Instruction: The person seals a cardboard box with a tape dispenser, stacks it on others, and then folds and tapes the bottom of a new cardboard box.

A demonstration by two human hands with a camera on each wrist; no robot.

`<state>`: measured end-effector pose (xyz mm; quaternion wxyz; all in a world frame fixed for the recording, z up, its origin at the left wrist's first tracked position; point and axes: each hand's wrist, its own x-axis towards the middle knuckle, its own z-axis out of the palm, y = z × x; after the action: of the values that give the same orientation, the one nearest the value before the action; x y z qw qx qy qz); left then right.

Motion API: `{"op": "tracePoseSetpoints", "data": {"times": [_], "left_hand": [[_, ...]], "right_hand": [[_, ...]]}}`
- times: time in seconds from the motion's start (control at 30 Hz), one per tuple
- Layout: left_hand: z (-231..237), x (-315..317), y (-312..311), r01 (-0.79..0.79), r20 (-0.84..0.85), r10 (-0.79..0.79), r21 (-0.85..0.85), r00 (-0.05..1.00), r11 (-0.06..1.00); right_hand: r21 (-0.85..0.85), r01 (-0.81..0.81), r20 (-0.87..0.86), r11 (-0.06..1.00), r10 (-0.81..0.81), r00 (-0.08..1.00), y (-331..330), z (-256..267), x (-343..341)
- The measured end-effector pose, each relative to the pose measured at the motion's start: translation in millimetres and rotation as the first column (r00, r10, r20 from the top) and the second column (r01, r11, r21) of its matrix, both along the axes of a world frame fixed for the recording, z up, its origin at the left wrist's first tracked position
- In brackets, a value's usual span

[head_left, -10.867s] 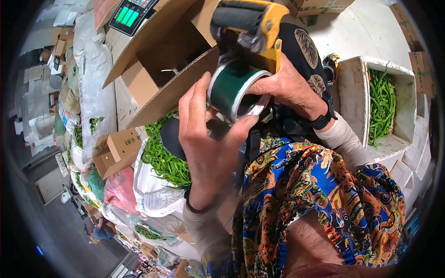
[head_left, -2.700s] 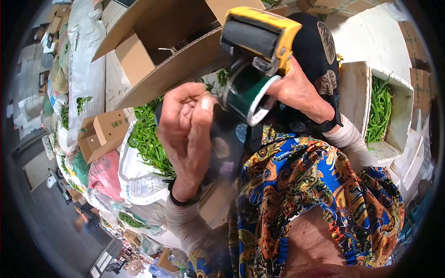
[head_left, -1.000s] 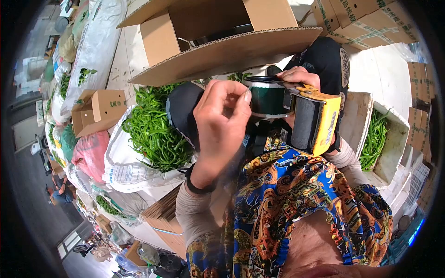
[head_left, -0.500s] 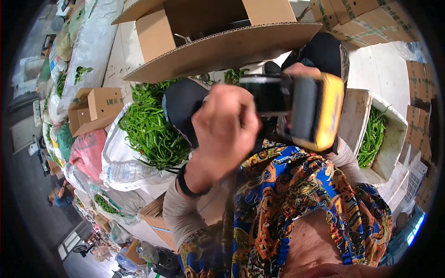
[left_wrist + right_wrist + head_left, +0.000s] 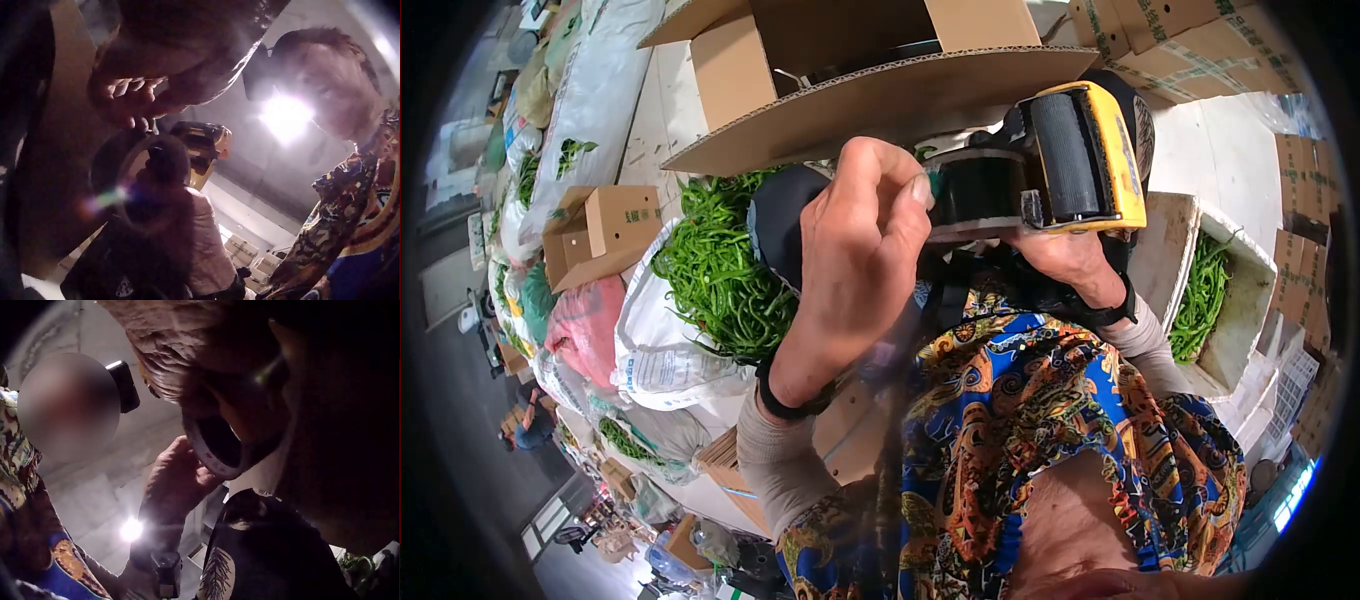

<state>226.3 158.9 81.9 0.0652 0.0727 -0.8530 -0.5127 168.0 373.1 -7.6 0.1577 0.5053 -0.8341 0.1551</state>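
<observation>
My right hand (image 5: 1065, 262) grips a yellow packing tape dispenser (image 5: 1128, 165) with a ribbed black roller, above my knees. Mounted on it is a dark green roll of tape (image 5: 975, 190), whose pale inner ring (image 5: 209, 459) shows in the right wrist view. My left hand (image 5: 855, 255) has its fingers curled, with thumb and fingertips pinched together at the roll's left side. From the left wrist view, the curled fingers (image 5: 134, 90) meet the roll's upper edge. Whatever lies between those fingertips is mostly hidden.
An open cardboard box (image 5: 880, 105) stands ahead, its long flap close beyond the roll. Green chili peppers (image 5: 725, 265) fill a white sack (image 5: 665, 370) on the left. More peppers lie in a foam box (image 5: 1245, 265) on the right. A small carton (image 5: 605, 235) sits further left.
The dispenser has swung upward and away from my body, its roller end now higher. My left hand was spread around the roll earlier; its fingers are now pinched at the roll's left side.
</observation>
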Motion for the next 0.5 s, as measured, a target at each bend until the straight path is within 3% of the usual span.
{"op": "tracePoseSetpoints", "data": {"times": [0.03,0.17,0.2,0.23,0.27,0.3,0.37,0.5], "left_hand": [[0.3,-0.4,-0.2,-0.025,0.082,0.015,0.122,0.997,0.992],[5.9,1.7,3.1,-0.061,0.100,0.034,0.282,0.994,0.958],[15.3,3.1,2.6,-0.021,0.097,-0.012,0.328,0.995,0.944],[20.3,3.5,2.3,0.018,0.092,-0.057,0.373,0.994,0.928],[17.2,3.5,8.8,0.014,0.034,-0.030,0.401,0.999,0.916],[20.1,2.4,5.9,0.013,0.032,-0.028,0.401,0.999,0.916],[27.6,-3.7,-6.2,-0.067,0.177,-0.037,0.544,0.983,0.837],[18.1,-8.9,-14.1,-0.111,0.216,-0.007,0.529,0.976,0.841]], "right_hand": [[0.001,-0.011,0.032,1.000,0.011,0.999,-1.1,-0.2,-0.4],[-0.111,0.032,0.058,0.993,-0.026,0.998,-11.7,12.4,-4.6],[-0.331,-0.034,0.323,0.943,0.147,0.935,-12.5,14.3,-10.1],[-0.543,-0.028,0.512,0.839,0.357,0.781,-14.8,14.5,-15.5],[-0.608,0.163,0.481,0.777,0.197,0.854,-36.8,-1.3,-12.7],[-0.617,0.213,0.598,0.757,0.276,0.752,-38.1,25.4,-12.1],[-0.617,0.047,0.473,0.786,0.322,0.820,-29.4,13.7,-23.0],[-0.437,0.060,0.578,0.897,0.229,0.783,-18.9,34.8,-23.7]]}}
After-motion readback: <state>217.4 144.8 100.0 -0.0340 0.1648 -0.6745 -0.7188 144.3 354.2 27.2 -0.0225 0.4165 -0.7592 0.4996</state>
